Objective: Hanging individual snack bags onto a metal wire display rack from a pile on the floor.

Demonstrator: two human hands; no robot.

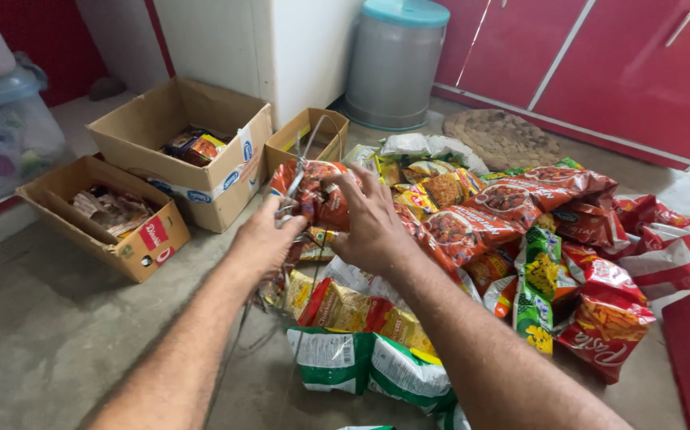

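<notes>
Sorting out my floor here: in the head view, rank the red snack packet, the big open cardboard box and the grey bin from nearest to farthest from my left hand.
From the left hand:
1. Red snack packet, touching, just right.
2. Big open cardboard box, up-left.
3. Grey bin, far back, right.

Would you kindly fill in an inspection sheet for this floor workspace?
Surface: bare grey concrete floor.
Job's things: red snack packet on a wire rack, held up between both hands.
Clutter: heap of snack packets; green-and-white packets nearest the camera.
Hands: left hand grips the wire; right hand holds the packet.
Cables: nothing seen.
Surroundings: three open cardboard boxes, grey bin with teal lid, red cabinets, round mat.
</notes>
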